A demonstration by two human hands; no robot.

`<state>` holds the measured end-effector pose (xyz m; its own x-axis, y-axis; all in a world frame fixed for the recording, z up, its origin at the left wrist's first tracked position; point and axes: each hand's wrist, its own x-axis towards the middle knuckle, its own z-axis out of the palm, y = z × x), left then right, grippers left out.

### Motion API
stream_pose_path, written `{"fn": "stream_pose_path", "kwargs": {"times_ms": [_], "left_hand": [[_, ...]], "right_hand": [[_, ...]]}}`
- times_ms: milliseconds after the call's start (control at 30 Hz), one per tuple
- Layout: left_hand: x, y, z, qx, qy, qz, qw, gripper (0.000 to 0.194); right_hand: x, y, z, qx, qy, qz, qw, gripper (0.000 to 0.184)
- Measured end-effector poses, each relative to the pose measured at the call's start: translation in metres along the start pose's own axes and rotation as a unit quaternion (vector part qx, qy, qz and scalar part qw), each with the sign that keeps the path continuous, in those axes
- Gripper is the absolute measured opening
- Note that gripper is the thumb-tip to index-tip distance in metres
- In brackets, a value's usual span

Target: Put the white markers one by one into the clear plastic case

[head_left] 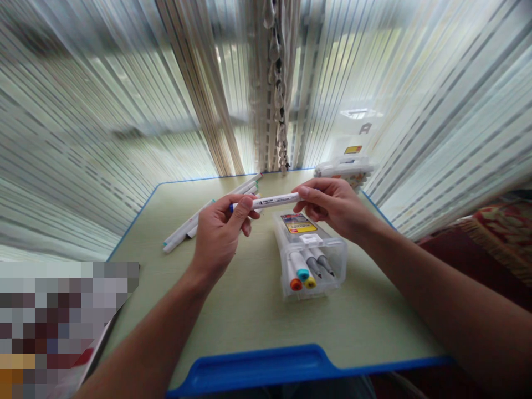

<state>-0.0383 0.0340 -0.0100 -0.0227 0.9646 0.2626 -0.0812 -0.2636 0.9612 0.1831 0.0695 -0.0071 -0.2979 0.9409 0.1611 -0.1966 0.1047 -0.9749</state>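
Between my two hands is a white marker [276,200] with dark print along its barrel and a blue end at the left. My left hand [222,230] pinches it near that blue end, thumb on top. At the other end, the fingers of my right hand [328,202] close round the tip, which they partly hide. Just below my right hand lies a clear plastic case [313,244] with a yellow label, holding several markers with orange, yellow, turquoise and grey ends. Loose white markers [187,227] lie on the table behind my left hand.
The pale green table [249,316] has a blue rim and a blue tray lip [257,363] at the front. A second clear case [344,169] stands at the back right. Sheer striped curtains [124,100] hang round the far edges. Patterned fabric [505,238] lies at right.
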Motion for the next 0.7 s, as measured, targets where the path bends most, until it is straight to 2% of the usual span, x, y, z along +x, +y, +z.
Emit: {"fn": "stream_pose_path", "kwargs": {"times_ms": [700], "left_hand": [[-0.0017, 0.0013, 0.0025, -0.089, 0.006, -0.024, 0.996, 0.029]], "right_hand": [[0.0002, 0.0005, 0.0016, 0.011, 0.02, -0.001, 1.0, 0.024]]}}
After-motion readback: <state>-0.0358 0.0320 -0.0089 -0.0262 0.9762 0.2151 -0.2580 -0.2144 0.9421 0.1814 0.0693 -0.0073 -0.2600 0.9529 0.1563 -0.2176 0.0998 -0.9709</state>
